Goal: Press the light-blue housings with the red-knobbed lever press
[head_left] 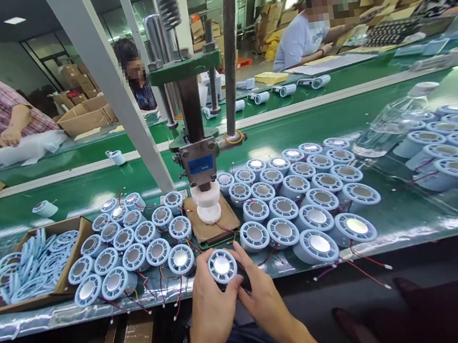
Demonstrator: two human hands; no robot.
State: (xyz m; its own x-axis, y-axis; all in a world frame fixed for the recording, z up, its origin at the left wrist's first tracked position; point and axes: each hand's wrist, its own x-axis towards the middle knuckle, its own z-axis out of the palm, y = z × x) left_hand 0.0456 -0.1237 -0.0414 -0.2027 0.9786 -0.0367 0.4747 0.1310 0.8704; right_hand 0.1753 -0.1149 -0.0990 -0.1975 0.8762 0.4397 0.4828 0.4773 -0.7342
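Observation:
Between my two hands, at the bench's front edge, is a light-blue round housing with a slotted ring and a shiny silver disc facing up. My left hand is closed around its left side. The fingers of my right hand are closed on its right side, thumb near the lower rim. Just beyond stands a hand press, its white plastic tip over a brown base board. Similar housings with thin wires stand in groups to the left and right of the press.
A cardboard tray of loose blue rings sits at left. A clear plastic bottle lies among more housings at right. Behind runs a green conveyor carrying scattered parts. A grey post rises left of the press. Several people sit across the line.

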